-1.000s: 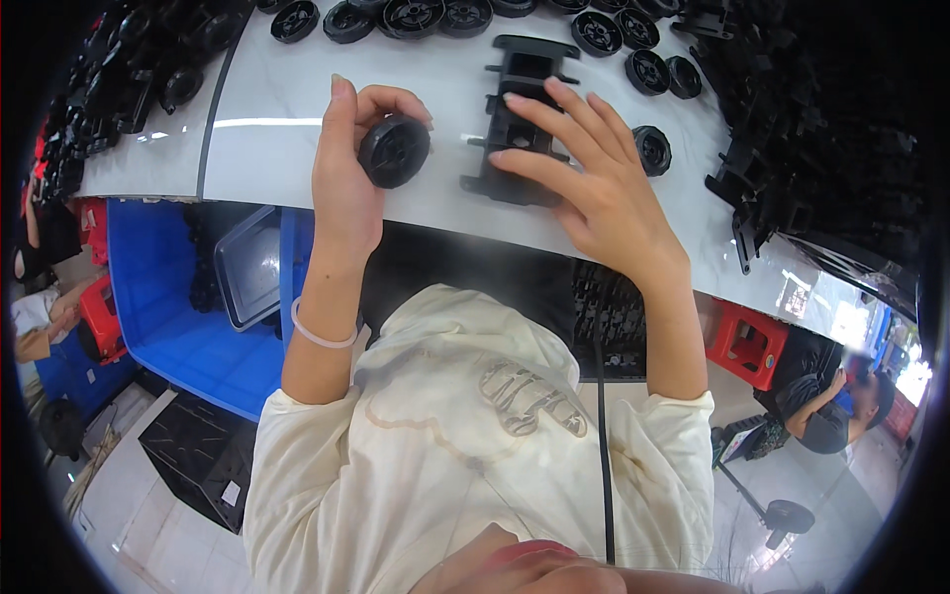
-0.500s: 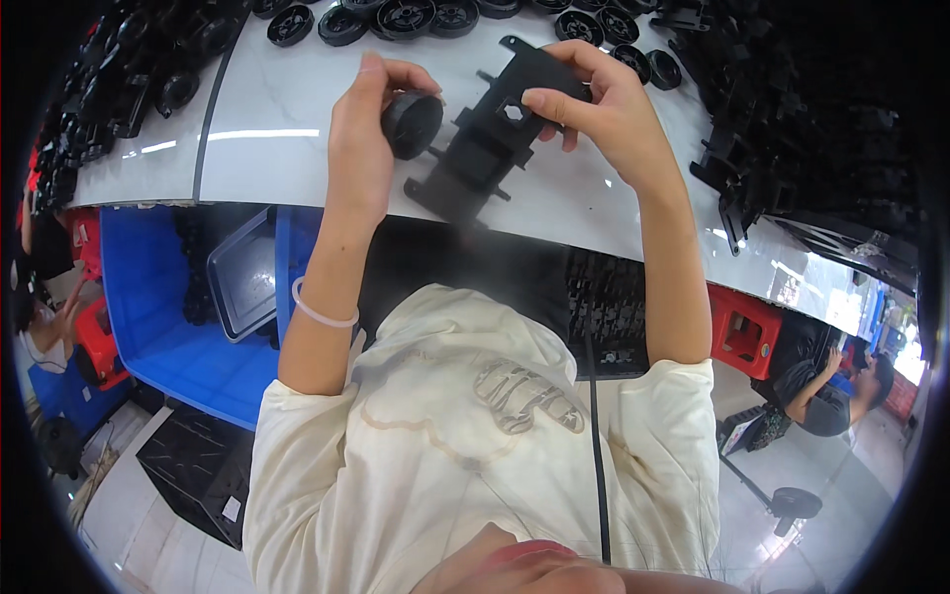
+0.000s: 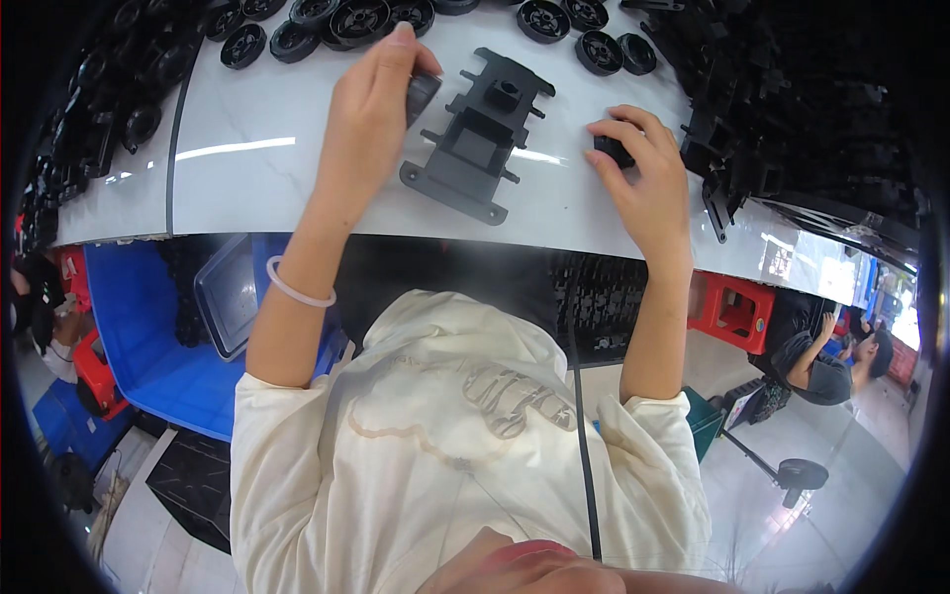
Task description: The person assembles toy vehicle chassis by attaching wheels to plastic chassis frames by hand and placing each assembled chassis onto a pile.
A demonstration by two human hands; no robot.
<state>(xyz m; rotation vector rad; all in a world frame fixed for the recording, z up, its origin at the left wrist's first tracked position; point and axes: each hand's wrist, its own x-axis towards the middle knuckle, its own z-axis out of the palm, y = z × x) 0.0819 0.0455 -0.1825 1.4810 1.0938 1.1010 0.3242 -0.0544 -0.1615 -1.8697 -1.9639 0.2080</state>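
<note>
My left hand point(image 3: 368, 124) is closed round a black toy wheel point(image 3: 423, 97), seen nearly edge-on and partly covered by the fingers. Flat on the white table lies a black plastic chassis point(image 3: 465, 178), with a square recess, small pegs along both sides and wide lugged ends. It sits just right of my left hand, touched by neither hand. My right hand point(image 3: 648, 178), farther right, has thumb and fingers round a small dark part point(image 3: 616, 148). Most of that part is hidden, so its kind is unclear.
Black wheels point(image 3: 361, 20) lie along the table's far side. Heaps of black plastic parts stand at the right point(image 3: 782, 119) and left point(image 3: 89, 109). Below the table edge are a blue bin point(image 3: 148, 346) and a red stool point(image 3: 730, 312). Other people sit at both sides.
The chassis has left my right hand and now rests on the table. My right hand has moved right and down and grips a small dark part. My left hand still holds the wheel.
</note>
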